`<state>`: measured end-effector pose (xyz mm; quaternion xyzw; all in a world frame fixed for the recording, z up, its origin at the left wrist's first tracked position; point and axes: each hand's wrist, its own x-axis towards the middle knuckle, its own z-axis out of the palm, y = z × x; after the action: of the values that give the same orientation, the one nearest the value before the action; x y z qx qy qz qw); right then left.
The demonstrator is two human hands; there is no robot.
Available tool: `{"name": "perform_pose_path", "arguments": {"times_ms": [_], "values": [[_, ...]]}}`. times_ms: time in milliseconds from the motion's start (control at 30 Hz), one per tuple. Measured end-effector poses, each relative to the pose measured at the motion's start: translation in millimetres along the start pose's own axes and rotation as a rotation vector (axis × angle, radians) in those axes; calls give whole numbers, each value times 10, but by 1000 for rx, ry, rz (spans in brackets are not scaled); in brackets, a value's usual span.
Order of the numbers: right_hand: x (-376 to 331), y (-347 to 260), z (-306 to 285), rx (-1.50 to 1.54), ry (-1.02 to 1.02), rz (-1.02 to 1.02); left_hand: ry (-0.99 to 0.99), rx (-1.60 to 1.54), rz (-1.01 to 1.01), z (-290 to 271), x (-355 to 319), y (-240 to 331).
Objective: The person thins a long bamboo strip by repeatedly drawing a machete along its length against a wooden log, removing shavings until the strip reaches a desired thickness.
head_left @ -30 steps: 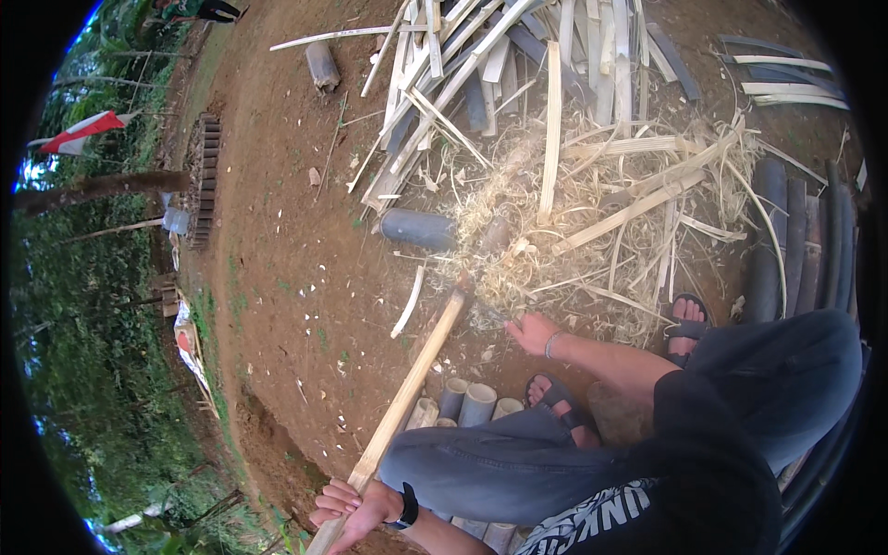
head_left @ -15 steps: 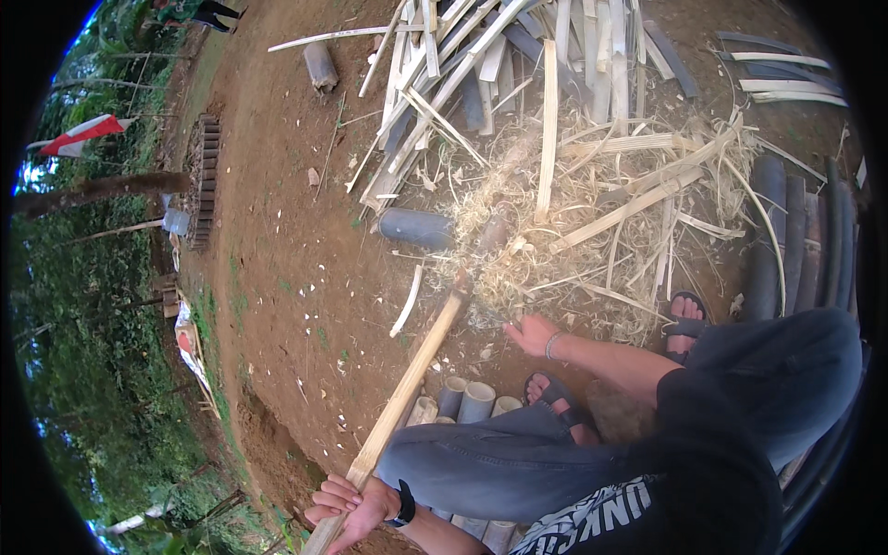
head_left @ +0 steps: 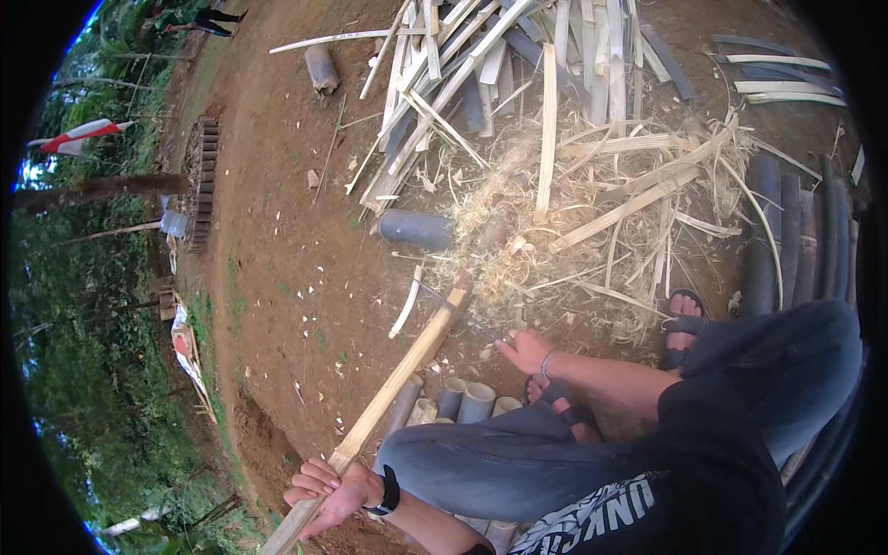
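A long pale bamboo strip [head_left: 398, 375] slants from the lower left up to the edge of the shavings. My left hand [head_left: 331, 495], with a dark watch at the wrist, is closed around its near end. Near the strip's far end, my right hand [head_left: 525, 353], wearing a bracelet, is closed on the handle of a knife. The thin dark knife blade [head_left: 476, 326] reaches left toward the strip and seems to cross it; the exact contact is too blurred to tell. Curly bamboo shavings [head_left: 555, 277] lie just beyond both.
A heap of split bamboo strips [head_left: 592, 65] lies at the far side. A dark bamboo piece [head_left: 414, 228] rests left of the shavings. Upright cut bamboo tubes [head_left: 476, 402] stand by my knee, and bamboo poles [head_left: 791, 240] lie at the right. A person [head_left: 208, 20] is far off.
My left hand has moved down and left, drawing the strip with it. The right hand has shifted slightly nearer, and the knife blade shows more clearly across the strip.
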<state>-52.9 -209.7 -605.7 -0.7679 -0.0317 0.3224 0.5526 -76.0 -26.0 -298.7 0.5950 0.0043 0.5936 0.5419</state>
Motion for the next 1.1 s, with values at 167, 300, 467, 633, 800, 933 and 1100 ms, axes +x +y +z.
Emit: {"name": "perform_pose_path", "arguments": {"times_ms": [167,300,467,633,800,933,1100], "values": [[-128,-248,134,77,2,-4,137,62,-24,192,263,-193],[-39,-291,4,18,-61,-32,474,233,-56,383,620,-418],[-87,-643,214,30,-60,-29,689,469,-124,21,923,-709],[-2,-516,281,80,-15,-38,759,495,-140,-210,1042,-845],[-138,-932,350,-54,-53,-156,777,531,-160,-48,1046,-793],[130,-444,275,25,67,92,732,535,-175,-86,1080,-885],[-33,-733,324,49,13,33,702,506,-177,-164,1149,-908]]}}
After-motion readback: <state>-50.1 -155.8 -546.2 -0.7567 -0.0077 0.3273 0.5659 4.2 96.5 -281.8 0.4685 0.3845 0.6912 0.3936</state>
